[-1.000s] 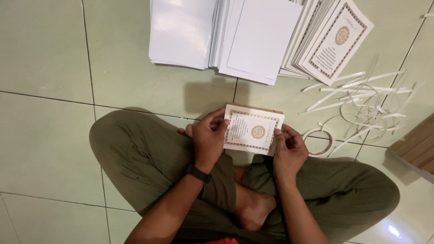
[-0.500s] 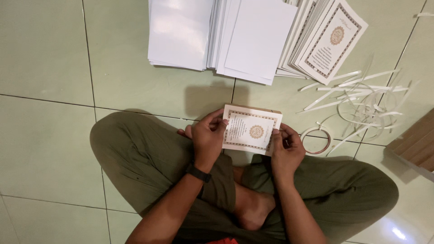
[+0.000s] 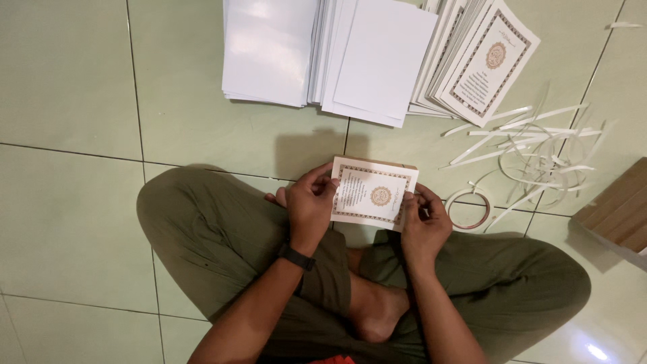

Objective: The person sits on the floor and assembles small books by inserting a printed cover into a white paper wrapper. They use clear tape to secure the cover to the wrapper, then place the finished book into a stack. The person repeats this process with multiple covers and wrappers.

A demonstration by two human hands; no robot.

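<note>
Seated cross-legged on a pale green tiled floor (image 3: pixel 74 101), olive trousers (image 3: pixel 202 229) filling the near part of the view, one bare foot (image 3: pixel 377 313) tucked between the knees. Held above the lap, between both hands, a small printed card (image 3: pixel 373 194) with an ornate brown border and a round gold emblem at its middle, lying nearly flat and tilted slightly. Left hand (image 3: pixel 306 205) gripping the card's left edge, thumb on top, fingers curled together along and under that edge; a black watch (image 3: pixel 296 257) on that wrist. Right hand (image 3: pixel 421 226) at the card's near right corner, thumb and forefinger pinching the edge, remaining fingers curled close beneath. Far from the hands, on the floor, a fanned stack of blank white sheets (image 3: pixel 269 50), and just to its right a fanned stack of matching printed cards (image 3: pixel 485 64), the top one face up. To the right of the held card, a scatter of thin white paper strips (image 3: pixel 532 145), and near them, just beside the right hand, a roll of tape (image 3: pixel 470 209) lying flat. At the right edge, part of a brown cardboard box (image 3: pixel 620 205).
</note>
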